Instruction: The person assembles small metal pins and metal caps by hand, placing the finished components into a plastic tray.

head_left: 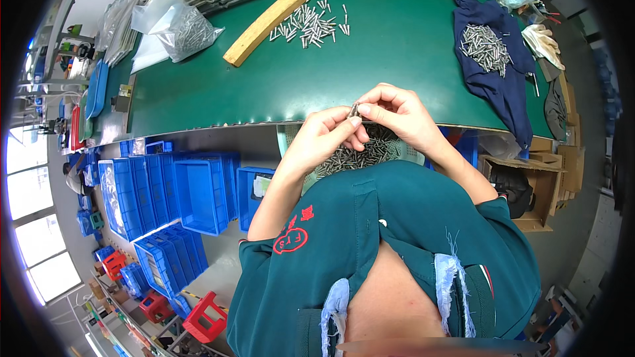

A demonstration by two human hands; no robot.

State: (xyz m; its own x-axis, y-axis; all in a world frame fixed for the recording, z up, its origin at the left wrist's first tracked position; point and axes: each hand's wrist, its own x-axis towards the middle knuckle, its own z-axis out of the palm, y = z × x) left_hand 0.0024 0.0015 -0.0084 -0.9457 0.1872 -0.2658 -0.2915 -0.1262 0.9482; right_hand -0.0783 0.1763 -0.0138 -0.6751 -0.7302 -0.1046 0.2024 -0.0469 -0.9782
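Note:
My left hand and my right hand meet at the near edge of the green table. Between their fingertips is a small metal pin, pinched by both thumbs and forefingers. The fingers cover much of it, so its exact shape is hard to make out. Just below my hands, a pale green basket holds many small metal pins. Farther out on the table lies a loose pile of similar metal pins. Another heap of pins rests on a dark blue cloth at the right.
Two wooden strips frame the far pile. A clear bag of metal parts sits at the far left. White gloves lie at the right edge. Blue crates stand left below the table; a cardboard box stands right.

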